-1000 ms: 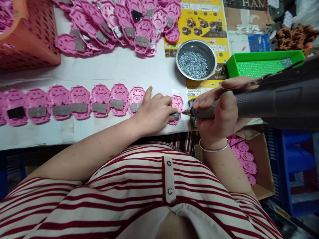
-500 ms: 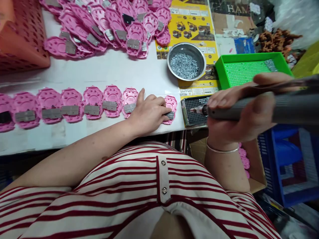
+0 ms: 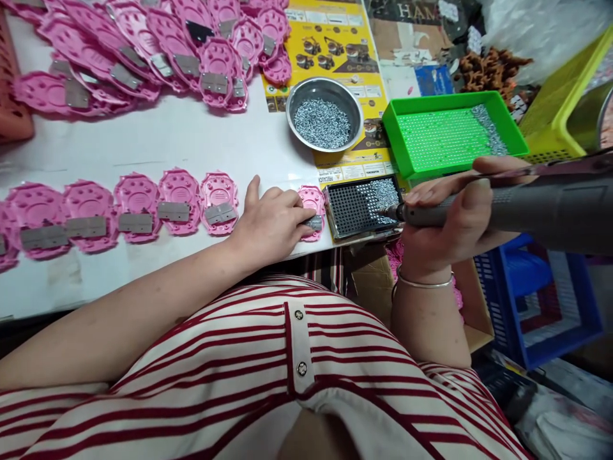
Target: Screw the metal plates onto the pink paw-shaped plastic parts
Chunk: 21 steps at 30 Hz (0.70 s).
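Steadying a pink plastic piece (image 3: 311,195) near the table's front edge, pressing fingertips on its grey plate (image 3: 313,223) with the left hand (image 3: 272,223) — spreading it palm-down, half open, pointing the thumb away from the body. Gripping a dark power screwdriver (image 3: 550,211) in the closed right hand (image 3: 440,223), wearing a bangle (image 3: 426,283) at the wrist, aiming the tip toward nine o'clock, over the loose metal screws (image 3: 383,198) in a perforated black tray (image 3: 345,204). Working with that tray just beside the pink piece, at its three o'clock. Taking the same piece as the clock's centre: facing a steel bowl (image 3: 360,121) of screws at twelve and a green tray (image 3: 426,137) at two, with more screws bunching in its far right end. Displaying a row of pink pieces (image 3: 178,188) with grey plates toward nine, plus a heap of similar parts (image 3: 218,64) between ten and eleven. Sitting or standing — impossible to tell — in a red-striped top (image 3: 239,358), with a blue crate (image 3: 527,306) showing toward four, below table level.
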Available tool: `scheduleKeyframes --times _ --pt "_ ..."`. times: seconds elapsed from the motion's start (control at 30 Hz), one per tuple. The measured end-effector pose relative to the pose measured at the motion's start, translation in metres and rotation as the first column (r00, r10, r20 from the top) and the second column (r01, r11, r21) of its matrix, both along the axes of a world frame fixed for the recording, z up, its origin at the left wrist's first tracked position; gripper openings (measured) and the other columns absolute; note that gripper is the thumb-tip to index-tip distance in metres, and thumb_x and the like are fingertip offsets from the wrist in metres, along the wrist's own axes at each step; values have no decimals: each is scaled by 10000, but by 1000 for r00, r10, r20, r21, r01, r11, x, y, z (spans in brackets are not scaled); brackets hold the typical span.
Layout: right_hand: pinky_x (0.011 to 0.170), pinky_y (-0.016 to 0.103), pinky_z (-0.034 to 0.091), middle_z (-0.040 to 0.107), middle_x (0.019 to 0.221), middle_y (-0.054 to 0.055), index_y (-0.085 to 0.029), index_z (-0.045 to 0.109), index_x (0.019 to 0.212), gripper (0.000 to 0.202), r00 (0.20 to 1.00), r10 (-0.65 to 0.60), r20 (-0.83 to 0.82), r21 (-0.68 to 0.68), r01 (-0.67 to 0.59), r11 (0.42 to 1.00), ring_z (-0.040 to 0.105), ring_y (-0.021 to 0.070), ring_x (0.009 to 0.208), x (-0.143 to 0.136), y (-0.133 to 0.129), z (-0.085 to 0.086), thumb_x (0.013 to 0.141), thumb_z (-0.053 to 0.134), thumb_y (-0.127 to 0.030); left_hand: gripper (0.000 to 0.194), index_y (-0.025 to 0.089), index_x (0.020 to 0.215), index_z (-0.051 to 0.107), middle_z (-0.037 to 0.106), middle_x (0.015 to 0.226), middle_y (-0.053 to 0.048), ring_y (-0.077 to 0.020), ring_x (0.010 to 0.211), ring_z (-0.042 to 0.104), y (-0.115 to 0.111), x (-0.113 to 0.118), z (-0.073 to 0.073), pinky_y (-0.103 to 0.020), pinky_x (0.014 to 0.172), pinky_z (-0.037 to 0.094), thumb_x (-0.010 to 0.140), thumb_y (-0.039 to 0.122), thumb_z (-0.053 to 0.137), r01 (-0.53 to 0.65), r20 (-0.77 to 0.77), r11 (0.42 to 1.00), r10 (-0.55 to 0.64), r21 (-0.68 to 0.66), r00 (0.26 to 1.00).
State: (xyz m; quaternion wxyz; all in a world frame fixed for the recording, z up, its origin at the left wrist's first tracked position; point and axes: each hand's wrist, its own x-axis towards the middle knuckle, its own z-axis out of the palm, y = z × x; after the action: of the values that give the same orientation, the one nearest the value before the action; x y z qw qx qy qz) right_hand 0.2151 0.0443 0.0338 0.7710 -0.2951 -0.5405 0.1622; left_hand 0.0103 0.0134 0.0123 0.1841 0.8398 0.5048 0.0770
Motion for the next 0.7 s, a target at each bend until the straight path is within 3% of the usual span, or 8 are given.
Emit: scheduleKeyframes --times 0.33,0.53,0.7 --pt "457 312 418 448 579 -54 -330 648 1017 136 997 -8 83 -119 18 993 412 122 444 10 -7 -6 897 610 -380 251 269 1144 757 695 1088 -74 -315 1103 609 -2 0 0 -768 1154 232 979 346 584 -7 19 1000 7 16 1000" --pt "393 233 347 408 522 -68 -293 694 919 96 995 -100 5 -25 100 995 363 76 400 -1 -6 7 882 606 -299 282 220 1195 701 712 1077 -73 -323 1114 614 -3 0 -1 -738 1163 245 944 339 649 -43 45 999 43 6 998" --pt "407 185 433 460 526 -85 -241 692 890 172 988 116 -102 -8 -117 993 415 41 405 -13 -16 24 888 534 -306 334 253 1214 701 690 1192 -72 -302 1151 598 -6 -2 -4 -671 1192 246 898 359 719 -103 204 980 67 173 977"
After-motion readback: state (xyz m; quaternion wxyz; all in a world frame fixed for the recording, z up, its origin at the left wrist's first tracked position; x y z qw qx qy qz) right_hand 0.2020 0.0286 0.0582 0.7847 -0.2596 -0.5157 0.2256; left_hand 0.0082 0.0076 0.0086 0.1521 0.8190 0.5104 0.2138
